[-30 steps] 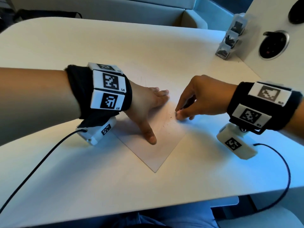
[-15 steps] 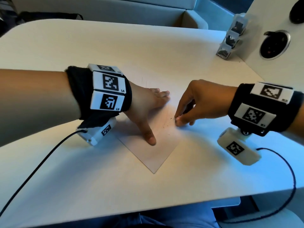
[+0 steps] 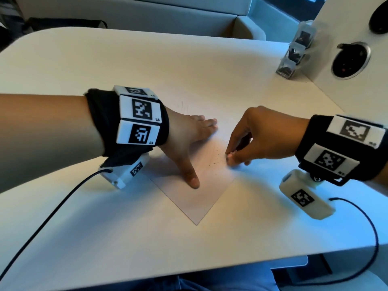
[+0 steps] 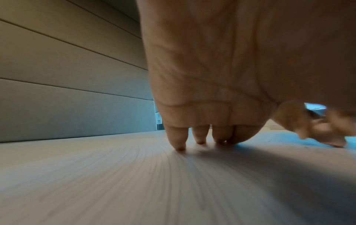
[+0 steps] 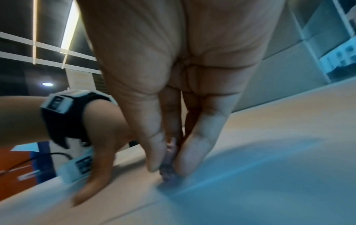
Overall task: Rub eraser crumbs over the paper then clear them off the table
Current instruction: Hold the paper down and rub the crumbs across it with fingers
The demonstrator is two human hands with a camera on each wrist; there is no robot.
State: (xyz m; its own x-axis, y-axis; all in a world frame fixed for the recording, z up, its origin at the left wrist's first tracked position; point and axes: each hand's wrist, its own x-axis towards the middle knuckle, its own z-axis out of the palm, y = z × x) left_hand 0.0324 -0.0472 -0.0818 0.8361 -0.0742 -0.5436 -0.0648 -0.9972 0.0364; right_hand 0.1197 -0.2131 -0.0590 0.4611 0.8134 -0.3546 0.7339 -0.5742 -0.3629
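- right hand (image 3: 262,137) pinches a small pale eraser (image 5: 169,159) between thumb and fingertips, its lower end down on the right edge of the paper (image 3: 197,198).
- left hand (image 3: 186,139) lies spread and flat, fingers and thumb pressing the paper to the table (image 3: 105,227).
- dark eraser crumbs (image 3: 215,162) lie scattered on the paper between the two hands.
- risk, as i judge it: a hard rub so close to the edge could crease or drag the sheet, or flick crumbs across the table.

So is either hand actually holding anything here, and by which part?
The right hand pinches a small eraser by its upper sides, tip down on the paper. The left hand holds nothing, pressing flat.
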